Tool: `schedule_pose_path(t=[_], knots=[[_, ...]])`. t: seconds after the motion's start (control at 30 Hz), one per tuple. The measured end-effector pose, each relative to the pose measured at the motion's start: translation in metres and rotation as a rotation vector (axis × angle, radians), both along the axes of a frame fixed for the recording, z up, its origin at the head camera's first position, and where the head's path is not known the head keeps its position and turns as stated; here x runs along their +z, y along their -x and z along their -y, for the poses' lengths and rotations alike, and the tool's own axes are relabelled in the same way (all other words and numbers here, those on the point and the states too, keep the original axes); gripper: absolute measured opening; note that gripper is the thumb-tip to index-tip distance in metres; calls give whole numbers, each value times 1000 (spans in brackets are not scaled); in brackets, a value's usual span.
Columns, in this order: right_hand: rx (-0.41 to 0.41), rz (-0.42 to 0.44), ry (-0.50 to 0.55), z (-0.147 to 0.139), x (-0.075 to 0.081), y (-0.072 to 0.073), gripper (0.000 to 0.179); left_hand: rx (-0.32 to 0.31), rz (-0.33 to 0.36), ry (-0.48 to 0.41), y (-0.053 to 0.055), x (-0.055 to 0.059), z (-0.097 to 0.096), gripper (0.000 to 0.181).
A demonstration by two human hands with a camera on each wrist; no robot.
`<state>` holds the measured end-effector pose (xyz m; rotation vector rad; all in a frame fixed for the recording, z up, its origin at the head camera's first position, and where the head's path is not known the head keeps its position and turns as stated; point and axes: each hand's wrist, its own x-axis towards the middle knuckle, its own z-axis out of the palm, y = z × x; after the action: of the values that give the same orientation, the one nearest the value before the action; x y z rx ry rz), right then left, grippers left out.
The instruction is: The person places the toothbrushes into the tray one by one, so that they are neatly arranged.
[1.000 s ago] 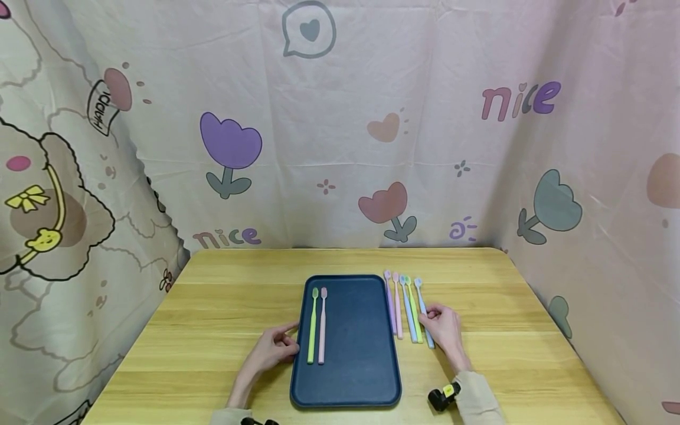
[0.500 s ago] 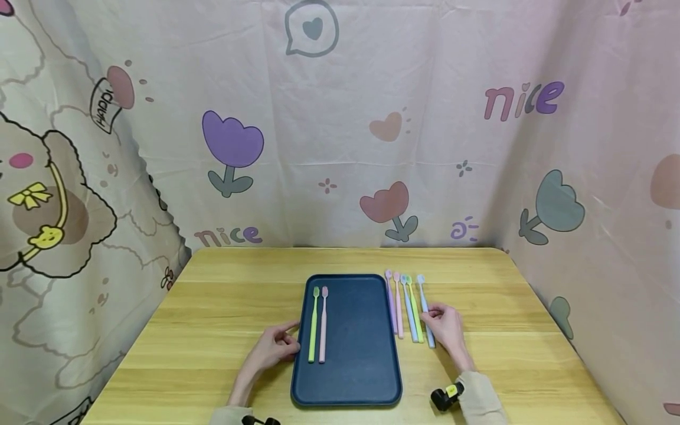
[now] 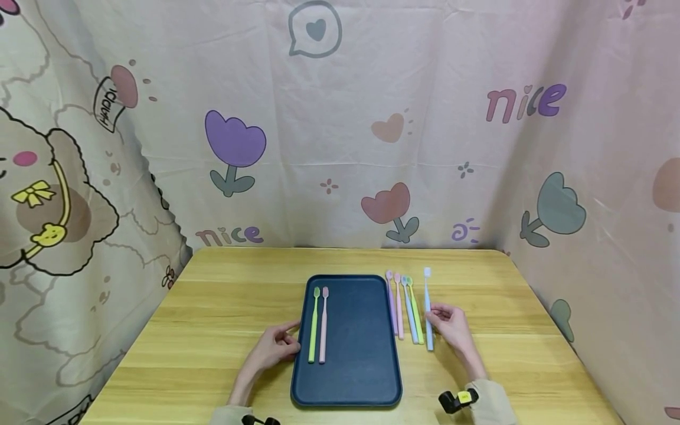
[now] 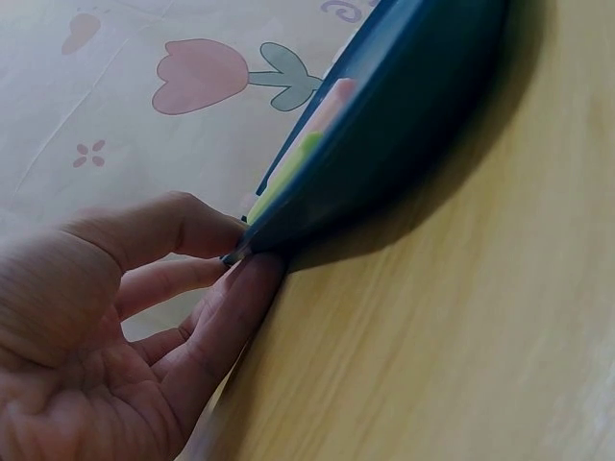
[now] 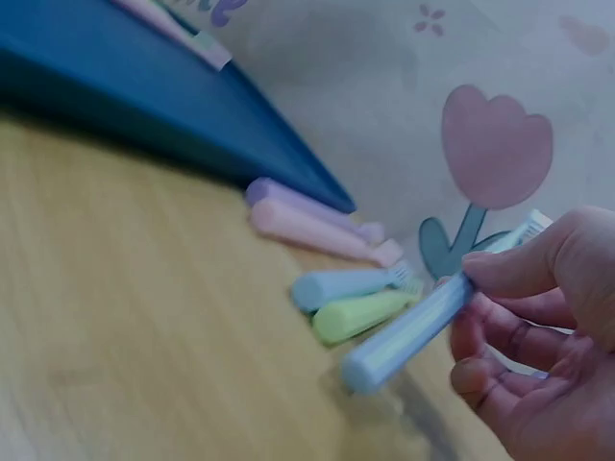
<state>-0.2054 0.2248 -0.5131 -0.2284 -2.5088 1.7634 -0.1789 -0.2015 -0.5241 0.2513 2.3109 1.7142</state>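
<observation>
My right hand point(image 3: 453, 326) pinches a light blue toothbrush point(image 5: 408, 336) between thumb and fingers, its head pointing away from me. In the right wrist view the brush is tilted, its handle end close over the table. At the left edge of a dark blue rectangular tray point(image 3: 356, 348), my left hand point(image 3: 270, 349) grips the rim, with fingertips on both sides of it in the left wrist view. Side by side on the tray's left part lie a green toothbrush point(image 3: 313, 330) and a pink toothbrush point(image 3: 323, 330).
Right of the tray, a purple toothbrush point(image 3: 392, 304), a pink toothbrush point(image 3: 399, 310), a blue toothbrush point(image 3: 411, 316) and a green toothbrush point(image 3: 417, 316) lie in a row on the wooden table point(image 3: 223, 283). A printed curtain point(image 3: 319, 147) hangs behind.
My right hand has shifted slightly right with the light blue toothbrush, which has swung more upright in the head view and apart from the row. My left hand stays at the tray.
</observation>
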Motion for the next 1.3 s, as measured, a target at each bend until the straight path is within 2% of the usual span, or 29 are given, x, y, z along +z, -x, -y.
schedule_pose_path(t=[0.23, 0.37, 0.57, 0.97, 1.3], knots=[[73, -3, 58, 10, 14, -6, 37, -6, -1, -13, 0, -1, 0, 68], [121, -9, 119, 24, 20, -7, 37, -12, -8, -6, 0, 0, 1, 68], [209, -22, 156, 50, 23, -8, 32, -18, -21, -2, 0, 1, 1, 67], [412, -9, 210, 91, 22, -3, 28, 4, 5, -11, 0, -1, -1, 66], [490, 14, 160, 124, 13, 6, 21, 9, 10, -9, -1, 0, -1, 67]])
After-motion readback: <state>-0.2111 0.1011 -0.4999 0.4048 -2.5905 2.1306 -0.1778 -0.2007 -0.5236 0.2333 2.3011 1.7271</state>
